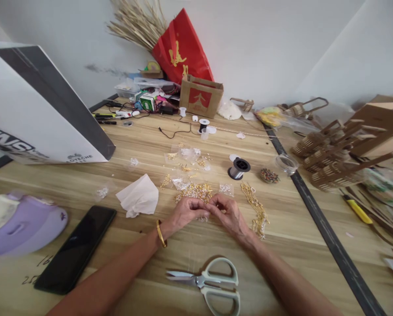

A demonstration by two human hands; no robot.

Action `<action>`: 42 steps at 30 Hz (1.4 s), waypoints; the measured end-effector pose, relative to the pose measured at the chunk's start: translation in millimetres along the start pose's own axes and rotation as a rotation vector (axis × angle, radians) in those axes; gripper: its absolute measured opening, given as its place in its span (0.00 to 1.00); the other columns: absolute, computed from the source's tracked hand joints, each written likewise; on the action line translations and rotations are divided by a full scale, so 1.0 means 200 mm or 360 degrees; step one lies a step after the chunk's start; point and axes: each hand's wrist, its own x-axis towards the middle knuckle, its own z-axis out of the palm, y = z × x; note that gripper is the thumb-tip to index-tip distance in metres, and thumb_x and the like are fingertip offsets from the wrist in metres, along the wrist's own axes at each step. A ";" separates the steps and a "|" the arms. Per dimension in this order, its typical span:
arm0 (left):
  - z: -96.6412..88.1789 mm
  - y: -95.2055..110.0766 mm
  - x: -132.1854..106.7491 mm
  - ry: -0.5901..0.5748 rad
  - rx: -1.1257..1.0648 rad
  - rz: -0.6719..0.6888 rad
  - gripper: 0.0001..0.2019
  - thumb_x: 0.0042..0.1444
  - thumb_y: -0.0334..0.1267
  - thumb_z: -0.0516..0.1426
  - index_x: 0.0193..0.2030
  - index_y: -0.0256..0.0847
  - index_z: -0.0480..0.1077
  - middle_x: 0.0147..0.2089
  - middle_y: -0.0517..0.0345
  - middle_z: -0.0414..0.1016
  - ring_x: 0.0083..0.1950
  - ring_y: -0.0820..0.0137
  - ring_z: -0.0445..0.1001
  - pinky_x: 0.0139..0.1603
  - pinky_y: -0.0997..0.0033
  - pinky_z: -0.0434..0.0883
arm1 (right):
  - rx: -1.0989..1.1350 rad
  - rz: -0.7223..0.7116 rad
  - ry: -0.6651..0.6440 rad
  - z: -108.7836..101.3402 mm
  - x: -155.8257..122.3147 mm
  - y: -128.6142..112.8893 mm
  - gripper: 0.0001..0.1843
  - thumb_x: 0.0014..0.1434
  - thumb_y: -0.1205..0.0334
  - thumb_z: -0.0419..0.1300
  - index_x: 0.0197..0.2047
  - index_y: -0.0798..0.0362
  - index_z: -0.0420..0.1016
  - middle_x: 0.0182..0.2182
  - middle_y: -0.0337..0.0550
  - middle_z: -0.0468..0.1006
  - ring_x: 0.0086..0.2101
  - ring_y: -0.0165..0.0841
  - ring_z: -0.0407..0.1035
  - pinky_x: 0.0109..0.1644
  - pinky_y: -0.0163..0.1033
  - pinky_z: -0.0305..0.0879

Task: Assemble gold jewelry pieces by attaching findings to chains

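Left hand [190, 210] and right hand [226, 214] are held tip to tip, each pinched closed, though what is gripped cannot be made out. Scissors [201, 280] are laid nearer, gold strands [260, 215] to the right, the bead pile [196, 191] just beyond the fingers. Fine fingertip work seems in hand; a steady pinch is called for.

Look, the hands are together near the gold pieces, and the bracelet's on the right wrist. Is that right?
Not quite: the head view shows the bracelet on the left wrist. The left hand and right hand really are together near the gold pieces.
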 end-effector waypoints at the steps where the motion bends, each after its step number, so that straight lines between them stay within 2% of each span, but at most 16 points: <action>1: 0.00 0.00 0.00 -0.0005 -0.0011 -0.0010 0.08 0.39 0.37 0.65 0.26 0.34 0.76 0.22 0.58 0.74 0.24 0.75 0.66 0.27 0.76 0.62 | -0.0004 -0.0009 0.0001 0.00 0.00 0.00 0.15 0.59 0.51 0.55 0.30 0.54 0.69 0.24 0.40 0.71 0.25 0.28 0.64 0.27 0.33 0.59; 6: 0.00 0.01 -0.01 -0.0007 -0.0078 -0.0025 0.09 0.40 0.40 0.65 0.25 0.35 0.75 0.22 0.59 0.72 0.25 0.75 0.66 0.28 0.76 0.62 | 0.0024 -0.0010 0.0011 -0.01 0.00 -0.01 0.14 0.59 0.52 0.55 0.31 0.54 0.70 0.25 0.41 0.72 0.25 0.29 0.64 0.27 0.33 0.60; 10: 0.00 0.04 -0.02 0.0110 -0.0159 -0.0010 0.09 0.41 0.39 0.65 0.26 0.35 0.75 0.24 0.59 0.73 0.27 0.75 0.67 0.31 0.75 0.63 | 0.0059 0.0051 -0.0016 -0.03 0.00 -0.02 0.13 0.60 0.53 0.54 0.37 0.55 0.72 0.28 0.44 0.74 0.26 0.30 0.65 0.26 0.33 0.60; 15: -0.01 0.03 -0.01 0.0221 -0.0205 0.0007 0.09 0.40 0.39 0.65 0.26 0.35 0.75 0.25 0.58 0.73 0.27 0.74 0.67 0.32 0.75 0.64 | -0.0020 -0.0061 -0.0054 -0.02 0.01 0.00 0.11 0.59 0.56 0.55 0.37 0.54 0.74 0.31 0.45 0.75 0.29 0.31 0.68 0.27 0.34 0.64; 22: -0.01 0.02 0.00 0.0299 -0.0168 0.0008 0.07 0.38 0.35 0.66 0.24 0.35 0.75 0.23 0.58 0.74 0.26 0.75 0.68 0.30 0.75 0.64 | -0.0184 -0.0213 -0.0047 -0.01 0.00 0.01 0.10 0.61 0.58 0.54 0.38 0.52 0.73 0.30 0.45 0.75 0.28 0.32 0.68 0.26 0.34 0.63; 35: 0.00 0.03 0.00 0.0271 -0.0101 0.0037 0.06 0.40 0.35 0.64 0.24 0.35 0.73 0.23 0.60 0.72 0.26 0.76 0.66 0.29 0.76 0.62 | -0.0343 -0.0389 -0.0084 -0.02 -0.01 0.00 0.07 0.62 0.65 0.50 0.34 0.53 0.68 0.28 0.43 0.69 0.28 0.31 0.65 0.28 0.35 0.60; 42: 0.00 0.03 0.00 0.0271 -0.0081 0.0043 0.08 0.40 0.36 0.64 0.25 0.34 0.73 0.24 0.59 0.72 0.27 0.76 0.66 0.30 0.76 0.63 | -0.0208 -0.0277 -0.0020 -0.01 0.00 0.00 0.08 0.62 0.61 0.51 0.35 0.54 0.68 0.28 0.42 0.71 0.26 0.29 0.65 0.26 0.32 0.61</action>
